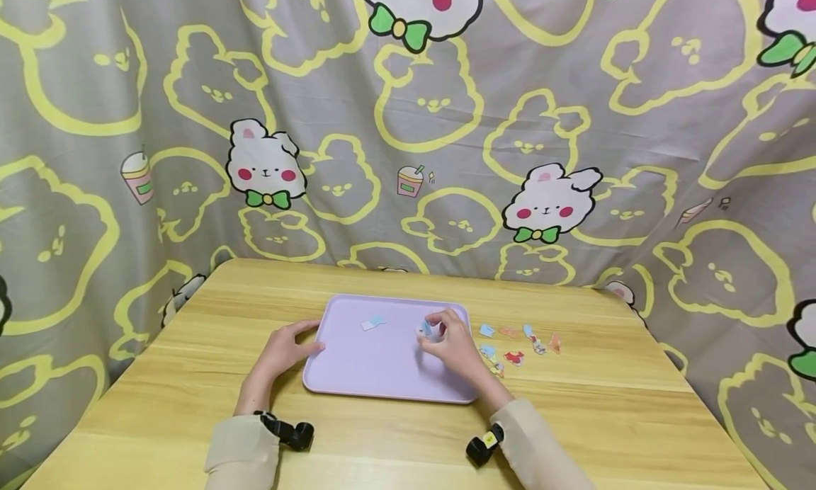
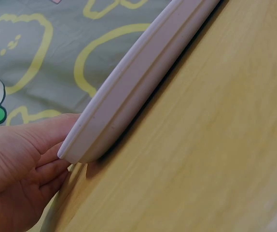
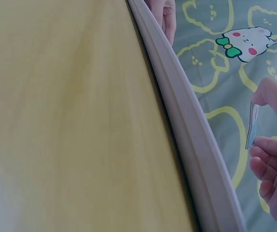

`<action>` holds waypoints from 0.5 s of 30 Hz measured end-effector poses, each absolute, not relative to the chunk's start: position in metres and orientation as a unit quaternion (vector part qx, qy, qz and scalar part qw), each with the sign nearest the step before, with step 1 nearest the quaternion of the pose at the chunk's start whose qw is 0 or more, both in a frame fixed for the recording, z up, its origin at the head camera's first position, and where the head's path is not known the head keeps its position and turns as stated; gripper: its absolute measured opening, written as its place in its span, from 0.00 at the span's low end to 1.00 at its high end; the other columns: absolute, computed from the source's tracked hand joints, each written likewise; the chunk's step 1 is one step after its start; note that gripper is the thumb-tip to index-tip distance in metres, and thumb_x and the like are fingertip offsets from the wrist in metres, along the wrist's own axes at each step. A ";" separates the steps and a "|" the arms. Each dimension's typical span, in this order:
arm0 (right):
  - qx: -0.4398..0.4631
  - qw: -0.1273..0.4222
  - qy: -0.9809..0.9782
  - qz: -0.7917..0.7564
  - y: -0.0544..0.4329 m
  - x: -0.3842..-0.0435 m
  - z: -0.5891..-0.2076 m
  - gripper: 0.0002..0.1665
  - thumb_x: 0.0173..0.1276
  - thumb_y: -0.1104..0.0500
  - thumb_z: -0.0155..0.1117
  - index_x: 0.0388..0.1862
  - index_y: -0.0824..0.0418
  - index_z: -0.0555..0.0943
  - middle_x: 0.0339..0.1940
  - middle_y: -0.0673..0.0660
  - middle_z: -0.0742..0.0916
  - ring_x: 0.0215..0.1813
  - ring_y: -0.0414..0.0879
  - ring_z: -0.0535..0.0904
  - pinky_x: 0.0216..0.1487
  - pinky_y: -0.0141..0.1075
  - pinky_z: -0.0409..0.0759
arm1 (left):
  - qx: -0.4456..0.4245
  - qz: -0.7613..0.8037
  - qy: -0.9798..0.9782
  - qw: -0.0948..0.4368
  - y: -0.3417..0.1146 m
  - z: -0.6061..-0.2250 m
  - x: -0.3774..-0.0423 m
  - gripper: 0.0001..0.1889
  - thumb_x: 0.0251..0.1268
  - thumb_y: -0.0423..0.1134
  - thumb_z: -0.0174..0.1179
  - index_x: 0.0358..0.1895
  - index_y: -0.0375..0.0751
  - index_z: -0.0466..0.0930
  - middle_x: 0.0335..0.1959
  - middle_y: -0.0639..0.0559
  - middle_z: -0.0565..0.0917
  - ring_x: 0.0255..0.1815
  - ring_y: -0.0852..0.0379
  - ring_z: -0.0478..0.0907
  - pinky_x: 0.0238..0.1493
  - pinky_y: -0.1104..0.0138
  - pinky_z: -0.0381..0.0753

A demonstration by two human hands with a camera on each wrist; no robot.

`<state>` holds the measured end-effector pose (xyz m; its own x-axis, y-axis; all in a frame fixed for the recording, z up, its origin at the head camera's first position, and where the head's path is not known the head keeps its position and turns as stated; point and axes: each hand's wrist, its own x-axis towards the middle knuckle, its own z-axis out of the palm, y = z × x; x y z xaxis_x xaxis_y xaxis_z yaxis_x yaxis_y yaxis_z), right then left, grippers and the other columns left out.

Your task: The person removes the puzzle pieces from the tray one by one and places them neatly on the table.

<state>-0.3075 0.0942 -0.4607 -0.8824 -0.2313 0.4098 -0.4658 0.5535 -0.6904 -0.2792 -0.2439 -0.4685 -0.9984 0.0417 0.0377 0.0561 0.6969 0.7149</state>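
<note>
A lilac tray [image 1: 376, 377] lies on the wooden table. My left hand [image 1: 285, 348] rests against its left rim, thumb and fingers spread along the edge. In the left wrist view, that hand [image 2: 18, 169] touches the tray's corner [image 2: 88, 140]. Above the tray's right part, my right hand [image 1: 454, 345] pinches a thin blue-and-white puzzle piece [image 1: 423, 328] between thumb and forefinger. The right wrist view shows this piece [image 3: 252, 126] edge-on, its picture mostly hidden. Another pale blue and white piece [image 1: 373, 323] lies flat on the tray, left of my right hand.
Right of the tray, several small colourful pieces lie on the table [image 1: 612, 377], among them a red one [image 1: 513, 358], a blue one [image 1: 487, 330] and an orange one [image 1: 555, 343]. A patterned grey curtain [image 1: 344, 107] hangs behind the table and along both sides.
</note>
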 end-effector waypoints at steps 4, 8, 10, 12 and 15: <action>0.194 0.133 -0.870 0.433 0.104 -0.305 -0.460 0.19 0.53 0.60 0.74 0.45 0.63 0.83 0.40 0.57 0.83 0.35 0.43 0.72 0.35 0.27 0.70 | -0.025 -0.388 -0.921 0.008 -0.244 -0.469 -0.279 0.29 0.64 0.41 0.64 0.67 0.38 0.72 0.69 0.33 0.71 0.72 0.29 0.62 0.72 0.39 0.62; 0.190 0.132 -0.871 0.432 0.115 -0.305 -0.460 0.20 0.54 0.59 0.74 0.46 0.63 0.83 0.41 0.57 0.83 0.35 0.42 0.72 0.34 0.26 0.69 | -0.027 -0.386 -0.922 0.009 -0.245 -0.469 -0.279 0.29 0.64 0.41 0.65 0.67 0.38 0.72 0.69 0.33 0.71 0.72 0.29 0.62 0.72 0.39 0.62; 0.189 0.135 -0.873 0.429 0.121 -0.305 -0.461 0.20 0.53 0.60 0.74 0.46 0.63 0.83 0.41 0.56 0.83 0.35 0.42 0.72 0.34 0.26 0.69 | -0.028 -0.385 -0.923 0.010 -0.245 -0.469 -0.280 0.29 0.64 0.41 0.65 0.67 0.38 0.72 0.69 0.33 0.72 0.72 0.29 0.62 0.72 0.39 0.62; 0.186 0.133 -0.875 0.426 0.126 -0.303 -0.460 0.20 0.53 0.60 0.74 0.46 0.63 0.83 0.41 0.56 0.83 0.35 0.43 0.72 0.34 0.26 0.69 | -0.030 -0.383 -0.923 0.009 -0.245 -0.468 -0.280 0.29 0.64 0.42 0.64 0.67 0.37 0.72 0.68 0.33 0.72 0.72 0.29 0.62 0.72 0.39 0.62; 0.180 0.130 -0.879 0.423 0.135 -0.302 -0.460 0.21 0.53 0.60 0.74 0.46 0.63 0.83 0.40 0.56 0.82 0.36 0.43 0.72 0.33 0.27 0.69 | -0.031 -0.383 -0.923 0.009 -0.244 -0.468 -0.280 0.29 0.64 0.42 0.64 0.67 0.37 0.72 0.68 0.33 0.72 0.72 0.29 0.62 0.72 0.39 0.62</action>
<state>-0.3022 0.1345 -0.4600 -0.9019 -0.2060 0.3796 -0.4253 0.5773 -0.6971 -0.2797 -0.2440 -0.4681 -0.9979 0.0506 0.0397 0.0638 0.7050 0.7063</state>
